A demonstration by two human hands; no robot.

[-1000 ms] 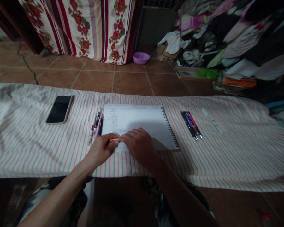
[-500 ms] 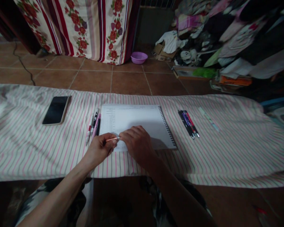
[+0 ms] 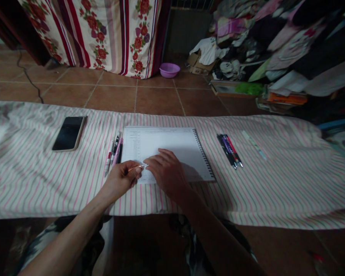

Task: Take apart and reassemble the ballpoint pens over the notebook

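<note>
A spiral notebook (image 3: 172, 147) lies open on a striped cloth (image 3: 276, 184). My left hand (image 3: 121, 180) is closed on a thin orange pen (image 3: 136, 167), its tip at the notebook's near left corner. My right hand (image 3: 166, 172) rests on the lower page beside the pen tip, fingers stretched forward and fairly flat. A small white bit shows at the pen tip; I cannot make out what it is.
Several pens (image 3: 114, 153) lie left of the notebook, and a dark phone (image 3: 68, 133) further left. More pens (image 3: 230, 150) and a pale pen (image 3: 254, 145) lie to the right. Beyond are a tiled floor, a purple bowl (image 3: 169, 70), a floral curtain and piled clothes.
My right hand has opened from a curled pinch at the pen tip to fingers stretched over the page. My left hand keeps the pen in about the same place.
</note>
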